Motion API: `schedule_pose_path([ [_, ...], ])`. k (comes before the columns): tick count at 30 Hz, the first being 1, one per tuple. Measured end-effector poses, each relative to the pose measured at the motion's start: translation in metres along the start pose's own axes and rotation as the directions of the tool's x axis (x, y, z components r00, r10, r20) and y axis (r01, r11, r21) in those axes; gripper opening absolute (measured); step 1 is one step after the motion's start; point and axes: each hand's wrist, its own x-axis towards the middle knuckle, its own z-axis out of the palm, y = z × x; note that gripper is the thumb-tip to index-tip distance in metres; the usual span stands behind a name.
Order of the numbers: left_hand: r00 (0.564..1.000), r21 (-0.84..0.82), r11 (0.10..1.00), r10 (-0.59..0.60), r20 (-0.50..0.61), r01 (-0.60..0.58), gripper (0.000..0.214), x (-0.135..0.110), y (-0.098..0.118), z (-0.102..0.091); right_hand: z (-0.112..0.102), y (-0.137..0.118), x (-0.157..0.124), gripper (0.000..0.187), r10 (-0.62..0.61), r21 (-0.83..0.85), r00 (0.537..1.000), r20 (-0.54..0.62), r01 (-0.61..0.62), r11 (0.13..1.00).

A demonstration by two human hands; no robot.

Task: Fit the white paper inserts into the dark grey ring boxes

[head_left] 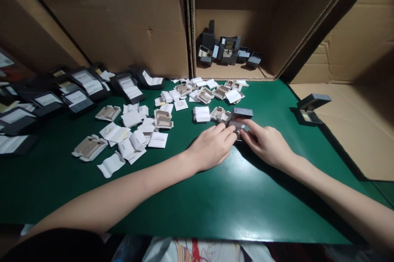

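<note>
A small dark grey hinged box stands with its lid raised near the middle of the green table. My left hand grips it from the left, fingers bent and hiding much of its lower part. From the right, my right hand holds it too, its index finger reaching under the lid and its thumb lower down. Something pale shows inside the box between the fingers. Just left of it lie a white folded card insert and an opened cardboard insert.
White and brown inserts lie scattered left of my hands. Several dark boxes with white inserts crowd the far left. More small boxes sit in a large carton behind. One open box rests on a carton flap at right.
</note>
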Motion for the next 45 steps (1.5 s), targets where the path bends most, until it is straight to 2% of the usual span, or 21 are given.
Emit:
schedule_pose_path([
  [3, 0.998, -0.027, 1.000, -0.001, -0.056, 0.000, 0.020, -0.002, -0.001, 0.000, 0.001, 0.001, 0.000, 0.043, -0.005, -0.030, 1.000, 0.002, 0.005, 1.000],
  [6, 0.985, -0.097, 0.995, -0.027, -0.172, 0.010, 0.027, -0.002, -0.006, -0.002, 0.002, 0.004, 0.001, 0.045, -0.014, -0.087, 0.999, -0.041, 0.010, 0.996],
  [8, 0.958, -0.130, 0.989, -0.110, -0.263, 0.078, 0.028, -0.002, -0.012, -0.004, 0.002, 0.006, 0.001, 0.045, -0.021, -0.124, 0.996, -0.084, 0.011, 0.992],
  [10, 0.915, -0.160, 0.964, -0.256, -0.311, 0.215, 0.030, -0.001, -0.020, -0.004, 0.001, 0.009, 0.002, 0.044, -0.029, -0.135, 0.993, -0.116, 0.013, 0.991],
  [12, 0.861, -0.191, 0.907, -0.417, -0.291, 0.375, 0.034, -0.001, -0.027, -0.002, 0.000, 0.012, 0.002, 0.042, -0.036, -0.121, 0.989, -0.143, 0.019, 0.993],
  [15, 0.782, -0.250, 0.794, -0.599, -0.171, 0.554, 0.040, -0.002, -0.036, 0.003, 0.000, 0.014, 0.003, 0.038, -0.068, -0.079, 0.977, -0.202, 0.053, 0.995],
  [17, 0.751, -0.288, 0.738, -0.654, -0.086, 0.610, 0.037, -0.002, -0.040, 0.005, 0.000, 0.015, 0.003, 0.034, -0.104, -0.051, 0.963, -0.250, 0.094, 0.994],
  [19, 0.745, -0.325, 0.713, -0.666, -0.033, 0.622, 0.028, -0.001, -0.041, 0.005, 0.002, 0.015, 0.003, 0.031, -0.137, -0.025, 0.947, -0.290, 0.136, 0.990],
  [22, 0.751, -0.390, 0.693, -0.660, -0.005, 0.606, 0.019, -0.001, -0.042, 0.004, 0.002, 0.016, 0.002, 0.027, -0.174, 0.017, 0.932, -0.317, 0.189, 0.982],
  [26, 0.760, -0.418, 0.691, -0.650, -0.001, 0.590, 0.020, -0.001, -0.043, 0.004, 0.001, 0.015, 0.002, 0.026, -0.199, 0.044, 0.935, -0.293, 0.221, 0.974],
  [31, 0.817, -0.385, 0.762, -0.576, -0.033, 0.521, 0.027, -0.003, -0.045, 0.007, -0.001, 0.012, 0.001, 0.026, -0.202, 0.015, 0.936, -0.289, 0.216, 0.976],
  [34, 0.836, -0.407, 0.777, -0.546, -0.057, 0.480, 0.027, -0.003, -0.046, 0.007, 0.000, 0.013, 0.001, 0.026, -0.214, 0.016, 0.934, -0.287, 0.228, 0.974],
  [36, 0.832, -0.439, 0.768, -0.549, -0.076, 0.466, 0.031, -0.003, -0.045, 0.006, 0.001, 0.013, 0.001, 0.025, -0.230, 0.022, 0.930, -0.286, 0.246, 0.969],
  [38, 0.812, -0.473, 0.766, -0.561, -0.163, 0.435, 0.033, -0.003, -0.043, 0.004, -0.001, 0.013, 0.001, 0.023, -0.251, 0.026, 0.917, -0.309, 0.272, 0.962],
  [41, 0.795, -0.459, 0.838, -0.481, -0.370, 0.294, 0.035, -0.003, -0.038, 0.001, -0.005, 0.009, 0.001, 0.018, -0.300, 0.026, 0.868, -0.397, 0.337, 0.941],
  [43, 0.832, -0.423, 0.897, -0.327, -0.448, 0.125, 0.041, -0.002, -0.034, 0.000, -0.007, 0.007, 0.001, 0.016, -0.345, 0.021, 0.819, -0.459, 0.398, 0.917],
  [45, 0.872, -0.408, 0.912, -0.166, -0.461, -0.042, 0.049, -0.001, -0.030, 0.000, -0.008, 0.007, 0.000, 0.022, -0.411, 0.015, 0.771, -0.486, 0.477, 0.879],
])
